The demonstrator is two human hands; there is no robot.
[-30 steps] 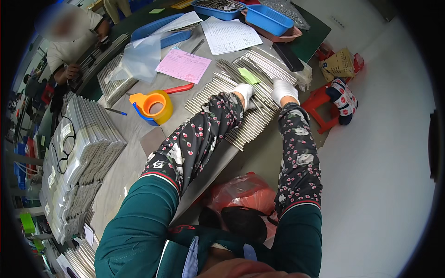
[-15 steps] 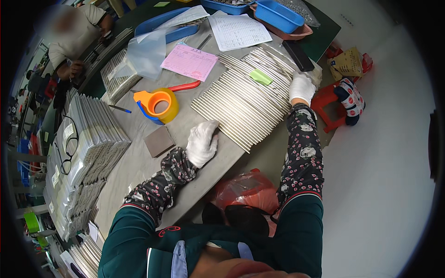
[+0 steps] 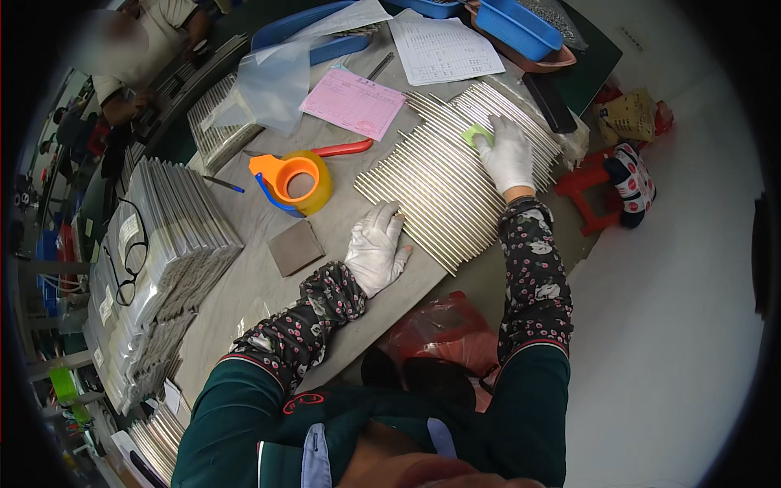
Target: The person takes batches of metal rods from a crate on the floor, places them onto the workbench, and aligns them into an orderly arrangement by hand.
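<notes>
Open room: tabletop (image 3: 244, 289), left of centre, between bagged stack (image 3: 183, 236) and brown block (image 3: 294, 248).
Left hand (image 3: 375, 250): frame centre, palm down, gripping nothing; just beside rods' lower-left border, contact unclear.
Rods (image 3: 443, 191): right of centre, long axis upper left to lower right; lower-right ends at table edge.
Green slip (image 3: 474, 133): on rods, upper left of right hand, the nearer one.
Right hand (image 3: 509, 154): over rods, fingers at slip; pinch, can't tell.

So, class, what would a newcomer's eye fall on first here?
Probably the shiny silvery rods lined up at the centre, with the gloved right hand at a green slip on top. Next, the orange tape dispenser to their left, then, further left, the tall stack of plastic-wrapped bundles.
</notes>
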